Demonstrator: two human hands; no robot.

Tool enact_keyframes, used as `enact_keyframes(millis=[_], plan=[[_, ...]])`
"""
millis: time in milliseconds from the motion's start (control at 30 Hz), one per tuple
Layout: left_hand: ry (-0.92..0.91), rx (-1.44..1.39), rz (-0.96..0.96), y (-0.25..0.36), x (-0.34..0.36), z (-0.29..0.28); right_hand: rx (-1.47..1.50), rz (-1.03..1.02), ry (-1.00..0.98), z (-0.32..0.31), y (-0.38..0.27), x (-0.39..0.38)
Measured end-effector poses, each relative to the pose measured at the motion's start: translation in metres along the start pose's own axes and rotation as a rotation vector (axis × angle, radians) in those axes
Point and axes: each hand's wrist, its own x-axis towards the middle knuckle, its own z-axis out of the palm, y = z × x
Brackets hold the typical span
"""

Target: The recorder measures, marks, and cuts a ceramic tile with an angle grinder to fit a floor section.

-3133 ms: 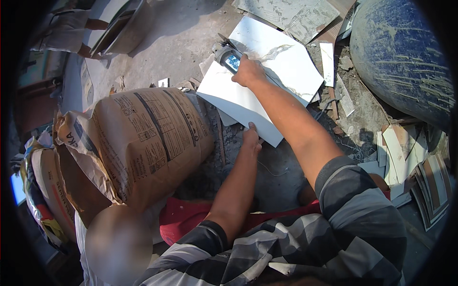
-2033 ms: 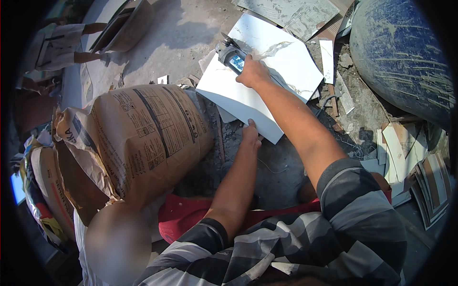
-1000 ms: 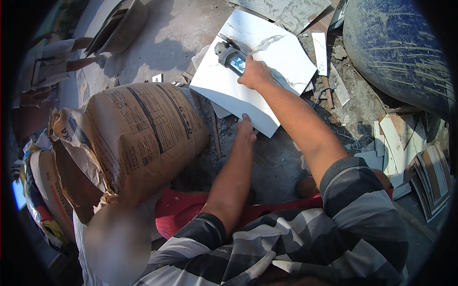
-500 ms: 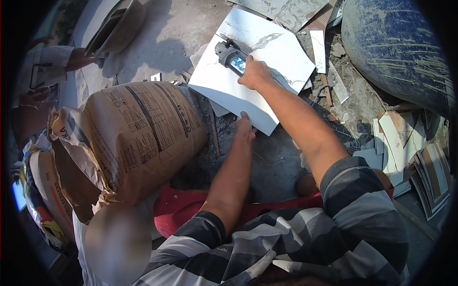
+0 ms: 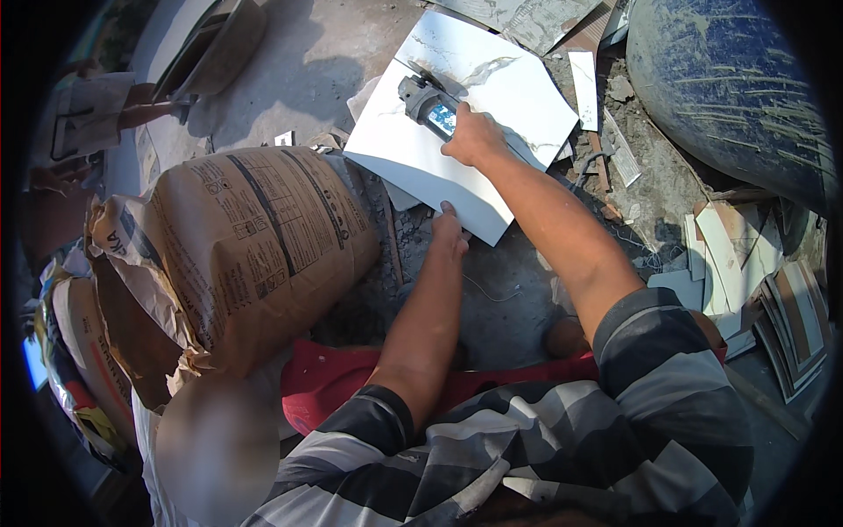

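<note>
Right hand clamped on the grinder over the white marble-veined tile lying on the floor, left hand pressing flat on the tile's near edge; no finished cut line visible, so the cutting looks barely begun.

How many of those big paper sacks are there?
2: a brown paper sack lies left of the left hand; a second sack sits at the far left, partly hidden. More may be hidden.

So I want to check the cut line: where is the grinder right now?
In the head view, upper middle: the grinder sits on the white tile, gripped by the right hand, above the paper sack.
</note>
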Motion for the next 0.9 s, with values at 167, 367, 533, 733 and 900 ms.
enact_keyframes(millis=[167,367,533,733,900], plan=[[-0.007,-0.006,0.000,0.001,0.001,-0.001,0.012,0.000,-0.012,-0.001,0.001,-0.004],[0.018,-0.009,-0.027,0.006,-0.011,0.004,-0.003,-0.006,0.006,-0.001,0.005,-0.008],[-0.027,-0.063,-0.028,0.008,-0.015,0.005,-0.013,-0.007,0.010,0.000,0.007,-0.011],[-0.035,-0.052,-0.005,0.007,-0.011,0.005,0.003,0.004,-0.006,-0.001,0.013,-0.013],[-0.013,-0.014,0.035,0.001,-0.006,0.001,-0.011,0.002,0.000,0.003,0.014,-0.016]])
